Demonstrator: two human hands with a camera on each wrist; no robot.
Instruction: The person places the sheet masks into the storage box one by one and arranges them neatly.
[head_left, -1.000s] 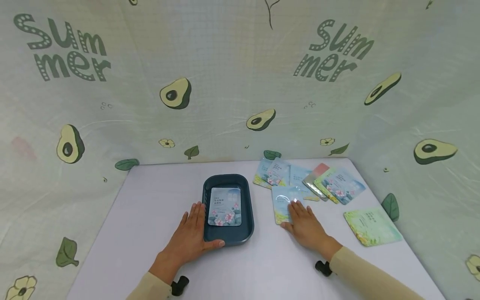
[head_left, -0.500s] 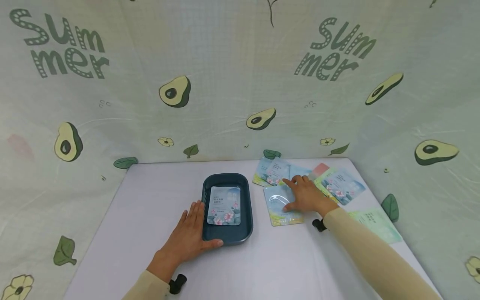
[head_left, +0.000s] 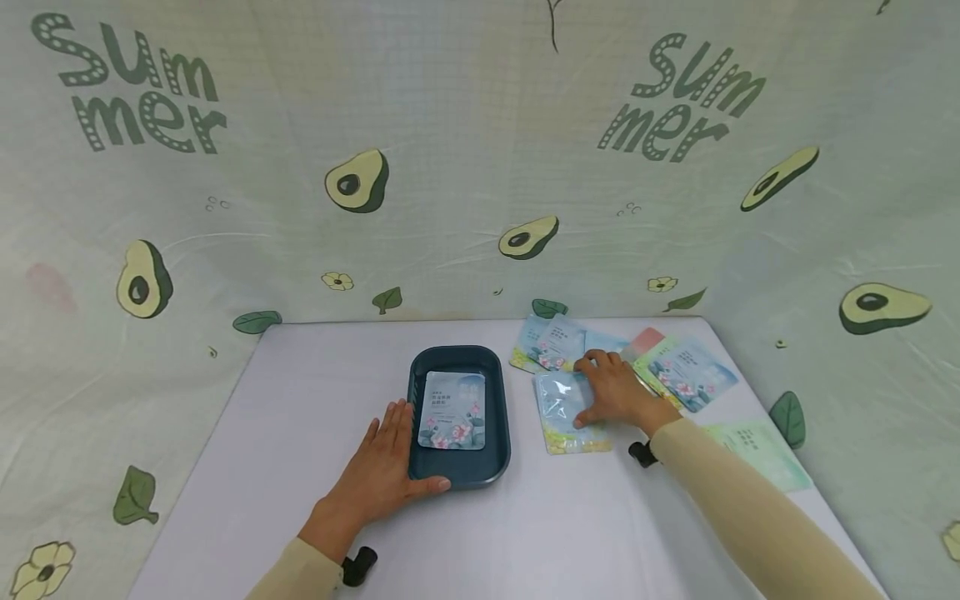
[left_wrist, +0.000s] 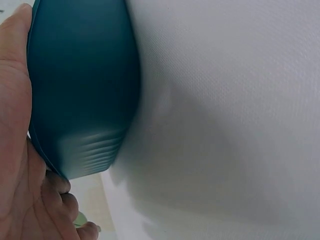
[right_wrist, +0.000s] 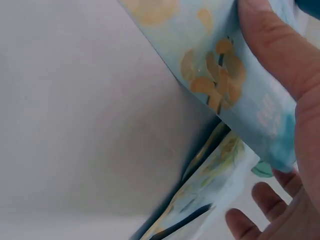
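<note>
My left hand (head_left: 378, 471) lies along the left side and near corner of a dark teal plastic tray (head_left: 497, 454), fingers straight against the rim and thumb along the near edge. Inside the tray lies a blue sheet mask packet (head_left: 452, 408) with pink flowers. My right hand (head_left: 618, 390) pinches a blue and yellow sheet mask packet (head_left: 558, 417) to the right of the tray, thumb on its face and fingers at its far right edge. The right wrist view shows the thumb (right_wrist: 275, 42) pressing on the printed packet (right_wrist: 215, 75), whose lower edge stands off the white tabletop.
Behind the right hand, several more packets overlap near the back edge, among them a blue one with flowers (head_left: 558, 342) and another (head_left: 692, 375) at the right. A green packet (head_left: 765, 450) lies near the right edge, partly behind the sleeve. A printed avocado cloth (head_left: 450, 275) hangs behind the table.
My right hand has moved from flat on the packet to its far right edge, with fingers bent around it. The packet has turned and shifted slightly left. The left hand stays at the tray.
</note>
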